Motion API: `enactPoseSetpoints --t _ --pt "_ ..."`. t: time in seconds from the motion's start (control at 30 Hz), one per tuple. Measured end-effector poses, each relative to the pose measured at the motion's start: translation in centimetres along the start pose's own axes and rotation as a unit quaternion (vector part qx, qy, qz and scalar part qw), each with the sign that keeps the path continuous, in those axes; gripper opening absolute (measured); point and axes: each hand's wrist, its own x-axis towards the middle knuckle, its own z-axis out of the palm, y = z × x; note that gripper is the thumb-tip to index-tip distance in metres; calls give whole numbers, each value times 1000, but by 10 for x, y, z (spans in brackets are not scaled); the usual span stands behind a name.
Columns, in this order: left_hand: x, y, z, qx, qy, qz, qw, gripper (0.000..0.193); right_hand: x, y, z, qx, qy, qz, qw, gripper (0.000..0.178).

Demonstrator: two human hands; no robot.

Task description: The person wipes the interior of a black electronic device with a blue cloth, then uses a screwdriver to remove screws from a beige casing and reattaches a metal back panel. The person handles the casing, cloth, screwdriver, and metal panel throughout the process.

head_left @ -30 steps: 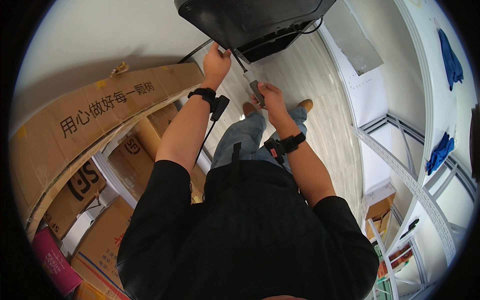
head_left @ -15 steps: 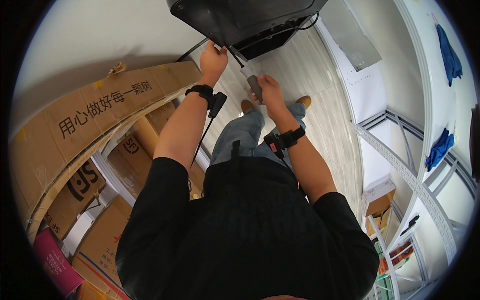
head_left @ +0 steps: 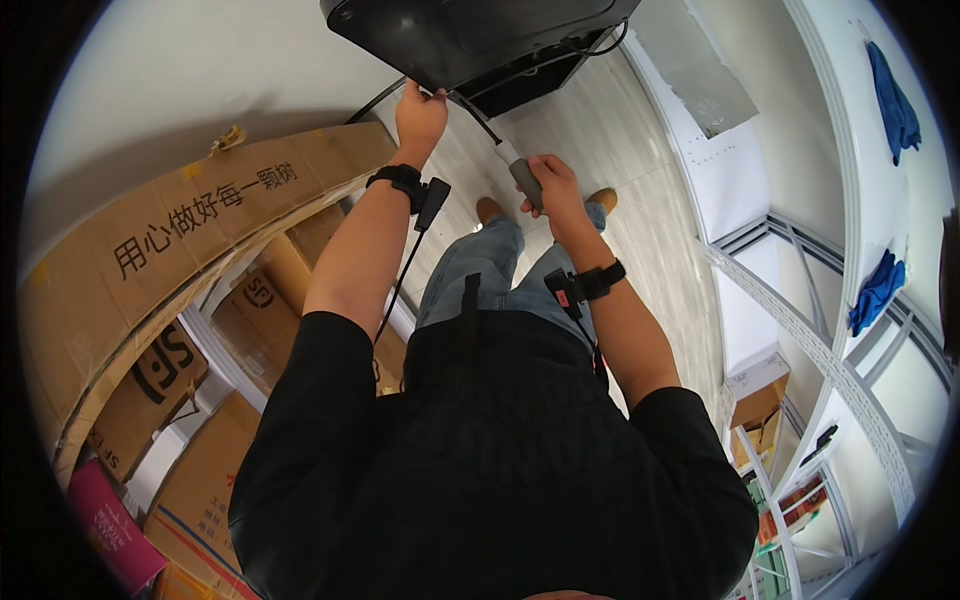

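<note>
My right hand (head_left: 555,195) is wrapped round the thick grey handle of a tool (head_left: 528,186) with a pale collar and a long, thin black shaft. The shaft slants up and left to the lower edge of a black machine (head_left: 480,45) with a smooth casing. My left hand (head_left: 420,120) is up at that edge, beside the far end of the shaft. Its fingers are closed, their tips partly hidden by the casing; what they pinch cannot be made out. Each wrist has a black strap with a small box and cable.
Along the left stand a long cardboard panel (head_left: 200,215) and several cartons, with a pink box (head_left: 115,525) low down. A black cable (head_left: 600,52) hangs from the machine. White metal shelving (head_left: 790,300) and blue cloths (head_left: 880,290) are at the right. Pale floor (head_left: 650,260) lies below.
My right hand has drawn the tool back, down and right, and more of its black shaft shows. My left hand stays at the machine's edge. The whole view has shifted slightly.
</note>
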Motion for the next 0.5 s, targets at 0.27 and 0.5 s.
enactPoseSetpoints --t 0.27,0.5 --pt "-13 26 -23 42 -18 37 998 46 -20 -6 -9 -9 -17 -48 999 24" --pt "-27 65 -63 -126 43 141 981 44 -35 -18 5 -10 -26 -83 996 20"
